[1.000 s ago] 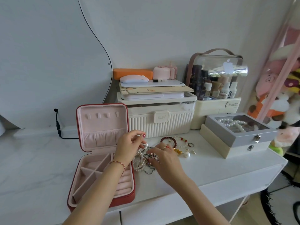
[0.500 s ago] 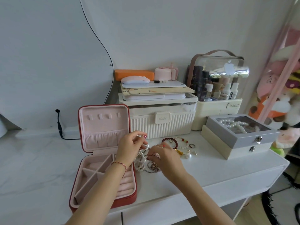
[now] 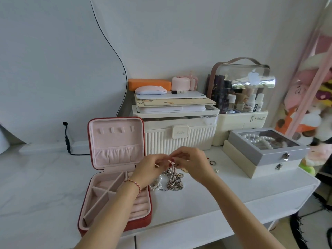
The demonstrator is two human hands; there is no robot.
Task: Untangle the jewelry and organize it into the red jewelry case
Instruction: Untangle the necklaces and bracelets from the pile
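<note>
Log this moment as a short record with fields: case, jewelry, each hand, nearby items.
case: red jewelry case open on the white tabletop, lid upright, visible pink compartments empty
jewelry: tangle of silver chains and a pearl strand on the tabletop just right of the case
left hand: raised over the tangle, fingertips pinching a chain
right hand: meets the left, pinching the same chain
loose pieces: small ring right of the hands
nearby: grey glass-lidded box with pearls inside, stacked on a cream box
</note>
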